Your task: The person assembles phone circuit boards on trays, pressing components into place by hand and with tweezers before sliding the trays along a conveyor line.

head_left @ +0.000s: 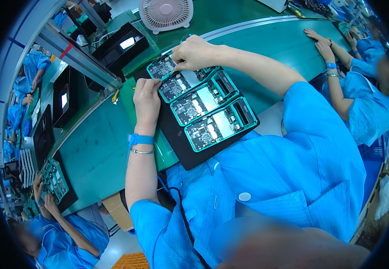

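Several phone-like device frames with teal rims and bare circuit boards lie in a row on a black mat. The nearest frame and the middle frame show their boards fully. My left hand is closed, its fingertips together at the left edge of a farther frame. Over the farthest frames, my right hand bends down with fingers pinched above the boards. What either hand grips, if anything, is too small or hidden to make out. A blue wrist strap circles my left wrist.
A pink fan stands beyond the frames. Black boxes with lit screens are at the back left. A co-worker's hands handle a board panel at left; another person sits at right. A yellow tool lies on the green bench.
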Motion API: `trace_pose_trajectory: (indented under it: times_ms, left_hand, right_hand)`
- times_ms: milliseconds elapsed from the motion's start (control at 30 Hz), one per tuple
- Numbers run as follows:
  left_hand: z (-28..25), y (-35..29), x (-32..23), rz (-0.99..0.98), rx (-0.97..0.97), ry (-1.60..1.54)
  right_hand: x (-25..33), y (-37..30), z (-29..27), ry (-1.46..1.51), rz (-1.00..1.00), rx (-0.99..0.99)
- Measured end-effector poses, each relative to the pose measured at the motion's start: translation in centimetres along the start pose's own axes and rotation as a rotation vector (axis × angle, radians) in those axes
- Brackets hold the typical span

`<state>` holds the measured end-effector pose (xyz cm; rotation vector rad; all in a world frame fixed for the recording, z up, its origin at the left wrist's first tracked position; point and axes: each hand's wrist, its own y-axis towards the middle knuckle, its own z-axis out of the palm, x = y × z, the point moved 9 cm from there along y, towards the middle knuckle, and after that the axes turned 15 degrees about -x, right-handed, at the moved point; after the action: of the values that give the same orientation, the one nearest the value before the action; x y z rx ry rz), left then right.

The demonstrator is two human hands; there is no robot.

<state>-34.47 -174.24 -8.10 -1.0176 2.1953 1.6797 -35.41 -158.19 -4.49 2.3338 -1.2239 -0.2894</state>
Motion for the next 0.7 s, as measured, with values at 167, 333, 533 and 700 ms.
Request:
trace_pose_trajectory:
  times_ms: [167,333,533,700]
  left_hand:
    - [0.4,-0.4,-0.6,0.095,0.047,0.072]
    - [0.5,-0.4,-0.9,0.123,0.065,0.097]
    - [0.4,-0.4,-1.1,0.132,0.064,0.096]
    - [0.3,-0.4,-1.0,0.128,0.067,0.099]
  right_hand:
    - [-0.5,-0.1,0.8,-0.015,0.035,0.043]
    - [0.2,-0.1,1.2,0.004,-0.003,0.07]
    - [0.4,-0.1,1.6,-0.016,0.006,0.134]
    - [0.4,-0.1,1.8,0.014,0.013,0.126]
